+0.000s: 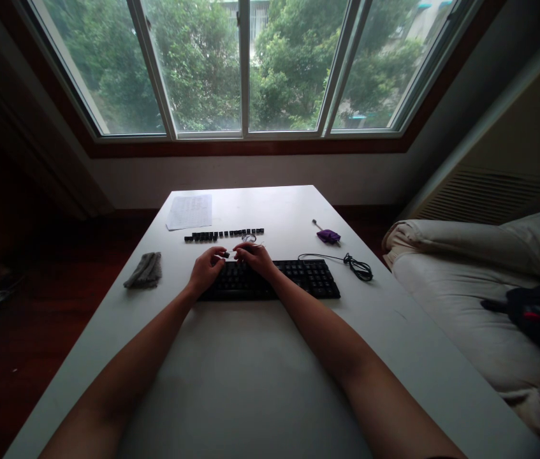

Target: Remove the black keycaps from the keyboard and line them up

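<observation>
A black keyboard (305, 277) lies across the white table under my forearms and hands. Between the fingertips of my left hand (206, 271) is a small black keycap (226, 255), held just above the keyboard's far edge. My right hand (256, 258) is closed close beside it, pinching a thin wire tool (232, 255) that looks like a keycap puller; most of it is hidden by the fingers. Beyond my hands runs a row of loose black keycaps (210, 236). A clear or metallic loop (249, 238) shows just behind my right hand.
A coiled black cable (359, 269) lies right of the keyboard. Farther back sit a purple cloth item (328, 236) and a small brush-like stick (316, 224). A grey cloth (144, 271) is at the left, a printed paper sheet (190, 211) at the back left. A sofa (456, 306) borders the right.
</observation>
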{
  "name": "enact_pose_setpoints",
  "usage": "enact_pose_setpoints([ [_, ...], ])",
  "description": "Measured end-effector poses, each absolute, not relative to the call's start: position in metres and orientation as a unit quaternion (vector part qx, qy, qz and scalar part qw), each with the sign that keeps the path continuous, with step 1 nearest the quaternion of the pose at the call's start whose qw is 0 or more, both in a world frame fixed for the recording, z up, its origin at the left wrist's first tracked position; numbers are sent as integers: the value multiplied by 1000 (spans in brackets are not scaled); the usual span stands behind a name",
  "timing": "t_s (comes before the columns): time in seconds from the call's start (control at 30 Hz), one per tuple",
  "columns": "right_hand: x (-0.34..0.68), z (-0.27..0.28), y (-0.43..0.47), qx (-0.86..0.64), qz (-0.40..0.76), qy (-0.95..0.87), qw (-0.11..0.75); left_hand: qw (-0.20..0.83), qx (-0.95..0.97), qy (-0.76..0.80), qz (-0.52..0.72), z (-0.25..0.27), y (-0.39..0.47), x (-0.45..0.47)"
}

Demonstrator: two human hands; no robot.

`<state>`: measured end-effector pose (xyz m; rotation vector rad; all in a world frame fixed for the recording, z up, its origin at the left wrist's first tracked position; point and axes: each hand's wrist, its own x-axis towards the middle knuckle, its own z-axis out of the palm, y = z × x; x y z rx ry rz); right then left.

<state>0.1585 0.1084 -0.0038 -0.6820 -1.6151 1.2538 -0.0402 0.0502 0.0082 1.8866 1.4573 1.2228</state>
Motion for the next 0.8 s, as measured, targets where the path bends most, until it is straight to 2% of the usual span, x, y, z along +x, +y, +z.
enact_pose_setpoints([
  [0.8,159,-5,110,-269,530,-651,472,226,693,529,435,10,50,-40],
])
